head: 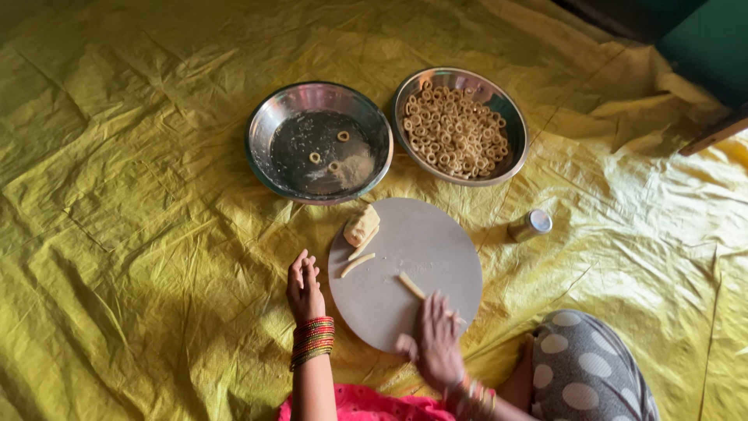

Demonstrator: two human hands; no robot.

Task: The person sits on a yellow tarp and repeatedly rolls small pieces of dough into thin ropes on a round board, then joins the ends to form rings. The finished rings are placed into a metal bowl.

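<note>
- the right hand (436,341) lies flat, palm down, fingers spread and blurred, pressed on a thin dough rope (413,287) at the near edge of a round grey board (425,249); one end of the rope pokes out beyond the fingers.
- the left hand (304,286) is just beside the board's left rim, fingers pressed together and pointing away, holding nothing that shows; red and green bangles (312,341) ring the wrist.
- a spotted grey knee (584,370) sits to the right of the board.
- further up the board lie two short dough sticks (357,265) and, at the far left rim, a dough lump (361,224).
- a small steel tin (531,225) lies on its side on the yellow sheet (117,195), near the board's right side.
- farthest off, two steel bowls stand side by side: the left bowl (319,142) holds flour dust and three dough rings, the right bowl (460,125) is heaped with dough rings (456,132).
</note>
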